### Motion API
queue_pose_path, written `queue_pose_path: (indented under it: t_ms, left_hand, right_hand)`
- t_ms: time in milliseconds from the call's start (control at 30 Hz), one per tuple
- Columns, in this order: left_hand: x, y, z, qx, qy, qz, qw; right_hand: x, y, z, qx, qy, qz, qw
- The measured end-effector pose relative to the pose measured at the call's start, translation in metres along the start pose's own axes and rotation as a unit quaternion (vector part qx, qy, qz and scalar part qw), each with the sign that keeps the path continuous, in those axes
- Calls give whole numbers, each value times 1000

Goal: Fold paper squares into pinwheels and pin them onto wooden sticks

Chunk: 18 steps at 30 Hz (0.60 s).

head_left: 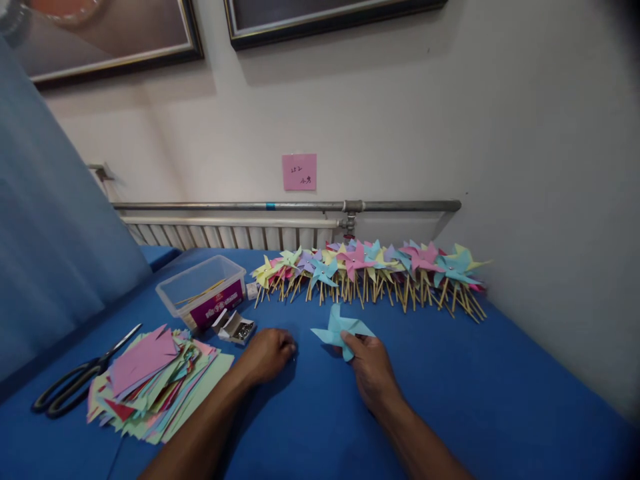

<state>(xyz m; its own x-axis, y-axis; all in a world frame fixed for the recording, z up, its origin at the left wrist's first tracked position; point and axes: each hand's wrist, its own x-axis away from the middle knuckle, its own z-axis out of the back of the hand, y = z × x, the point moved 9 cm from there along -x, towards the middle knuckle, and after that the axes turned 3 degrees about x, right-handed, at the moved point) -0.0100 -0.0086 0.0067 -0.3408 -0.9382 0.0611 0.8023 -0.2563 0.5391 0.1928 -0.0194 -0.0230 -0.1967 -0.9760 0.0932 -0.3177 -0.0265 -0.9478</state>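
A light blue paper pinwheel (pixel 336 323) with no stick on it is pinched between the thumb and fingers of my right hand (pixel 369 363), just above the blue table. My left hand (pixel 270 355) rests on the table to the left, its fingers curled together. A tiny glint shows at its fingertips, too small to name. Close behind that hand is a small open box (pixel 235 328) of shiny metal pins. A stack of cut coloured paper (pixel 155 380) lies left of my left forearm.
Many finished pinwheels on sticks (pixel 357 260) lie in a row along the back. A clear plastic tub (pixel 200 277) with a few sticks stands at back left. Black-handled scissors (pixel 75 387) lie left of the paper. Behind the table are a radiator (pixel 225 235) and a pipe (pixel 300 207).
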Motion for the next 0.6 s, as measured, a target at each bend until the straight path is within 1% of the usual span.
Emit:
queue_pose_path:
  t_ms: [100,167,367,467,600]
  left_hand:
    - [-2,-4,1,26,6,-10,1000]
    - [-3,-5,-1,32,-7,-23,999]
    - [1,11,-1,43,-38,-94,994]
    - [2,12,-2,30,-55,-95,993]
    - [3,11,-3,23,-62,-90,994]
  right_hand:
    - [1,-2,0,0,0,5,1000]
    - [1,-2,1,5,1,6,1000]
    - [0,0,2,2,6,2,1000]
    - [0,-1,0,1,-3,6,1000]
    - [1,-2,0,15,-3,7,1000]
